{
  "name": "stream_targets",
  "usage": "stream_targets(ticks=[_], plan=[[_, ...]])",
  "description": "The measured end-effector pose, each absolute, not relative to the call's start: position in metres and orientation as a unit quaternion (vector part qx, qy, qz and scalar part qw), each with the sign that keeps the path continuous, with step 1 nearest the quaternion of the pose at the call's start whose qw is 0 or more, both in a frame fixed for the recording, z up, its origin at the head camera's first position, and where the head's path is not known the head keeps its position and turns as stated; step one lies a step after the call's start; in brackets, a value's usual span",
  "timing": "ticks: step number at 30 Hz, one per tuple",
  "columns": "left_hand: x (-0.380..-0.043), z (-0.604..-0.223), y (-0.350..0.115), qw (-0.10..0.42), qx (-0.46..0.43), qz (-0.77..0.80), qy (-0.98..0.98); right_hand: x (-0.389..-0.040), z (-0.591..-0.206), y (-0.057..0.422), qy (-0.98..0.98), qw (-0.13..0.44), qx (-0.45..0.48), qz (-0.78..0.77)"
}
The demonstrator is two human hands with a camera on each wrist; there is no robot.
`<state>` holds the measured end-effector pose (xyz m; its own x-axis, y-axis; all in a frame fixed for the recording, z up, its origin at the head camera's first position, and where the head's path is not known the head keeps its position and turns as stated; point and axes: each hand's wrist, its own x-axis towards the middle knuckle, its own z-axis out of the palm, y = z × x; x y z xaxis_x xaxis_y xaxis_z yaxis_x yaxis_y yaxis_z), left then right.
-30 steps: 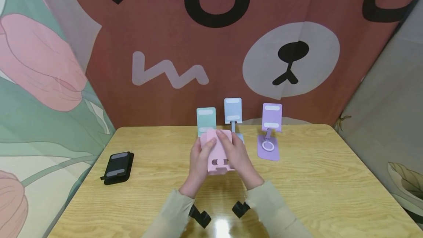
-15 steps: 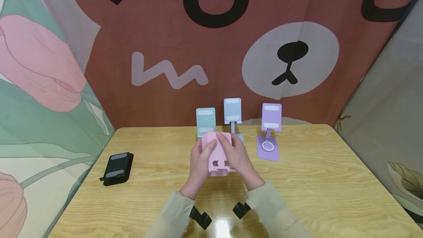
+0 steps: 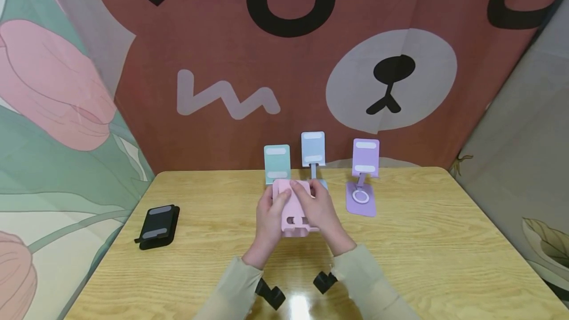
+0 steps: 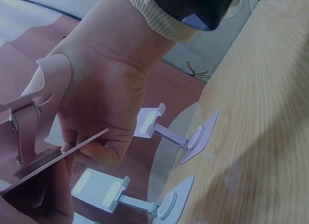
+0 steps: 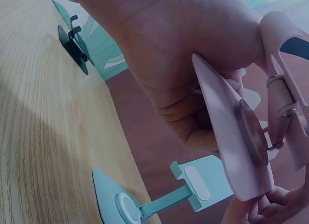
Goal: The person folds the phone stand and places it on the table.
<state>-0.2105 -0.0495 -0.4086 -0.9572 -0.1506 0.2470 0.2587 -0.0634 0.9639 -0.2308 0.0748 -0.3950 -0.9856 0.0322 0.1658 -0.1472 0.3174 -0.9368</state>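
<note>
Both hands hold a pink folding phone stand (image 3: 295, 201) above the middle of the table. My left hand (image 3: 268, 219) grips its left side and my right hand (image 3: 323, 214) its right side, thumbs on the plate facing me. In the left wrist view, the stand's hinged arm (image 4: 26, 132) shows between its base and the phone plate, which stand apart. In the right wrist view, the pink base (image 5: 227, 132) carries a round raised disc. The fingers behind the stand are partly hidden in the head view.
Behind the hands stand a teal phone stand (image 3: 277, 159) and a light blue one (image 3: 313, 146), their bases partly hidden. A purple stand (image 3: 366, 156) is unfolded to their right. A black folded stand (image 3: 159, 226) lies at the left of the wooden table (image 3: 435, 241). A printed cloth hangs behind.
The pink stand and both hands have come slightly down and toward me, with a small tilt of the plate. The grip is the same, and the other stands have not moved.
</note>
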Motion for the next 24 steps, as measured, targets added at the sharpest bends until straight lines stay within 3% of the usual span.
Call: stream_targets(ticks=[24], plan=[[-0.2085, -0.4086, -0.0511, 0.127, -0.059, -0.730, -0.669, -0.2343, -0.4019, 0.0759, -0.815, 0.081, 0.029, 0.573]])
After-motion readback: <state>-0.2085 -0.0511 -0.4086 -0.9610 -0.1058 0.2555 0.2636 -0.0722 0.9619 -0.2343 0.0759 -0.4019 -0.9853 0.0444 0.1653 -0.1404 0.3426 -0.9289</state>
